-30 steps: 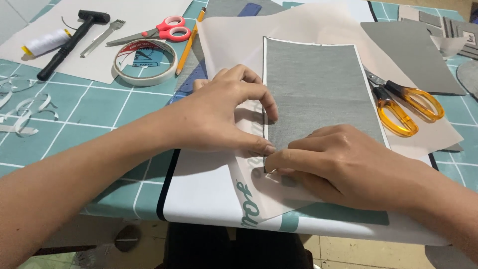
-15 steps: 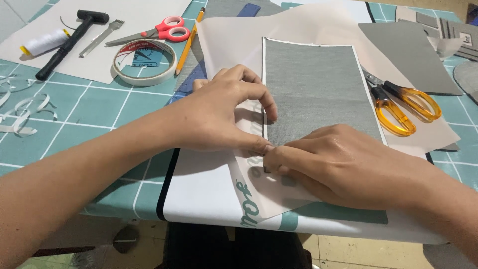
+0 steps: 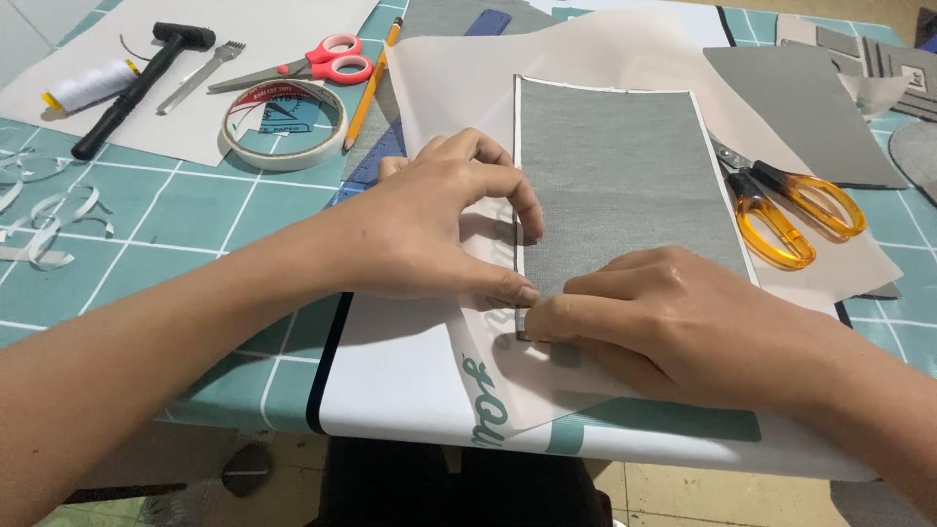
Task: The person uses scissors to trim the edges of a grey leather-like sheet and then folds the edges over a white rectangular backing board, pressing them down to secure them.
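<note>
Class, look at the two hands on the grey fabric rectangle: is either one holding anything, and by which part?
Both hands, left hand and right hand, work the grey fabric rectangle at its lower left corner, fingers pinching or pressing the edge; which one cannot be told.

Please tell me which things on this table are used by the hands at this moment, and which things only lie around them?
In use:
- left hand and right hand, both pressing at the near left corner
- grey fabric panel
- translucent sheet under it

Lying about:
- orange scissors
- red scissors
- tape roll
- pencil
- black hammer
- white thread spool
</note>
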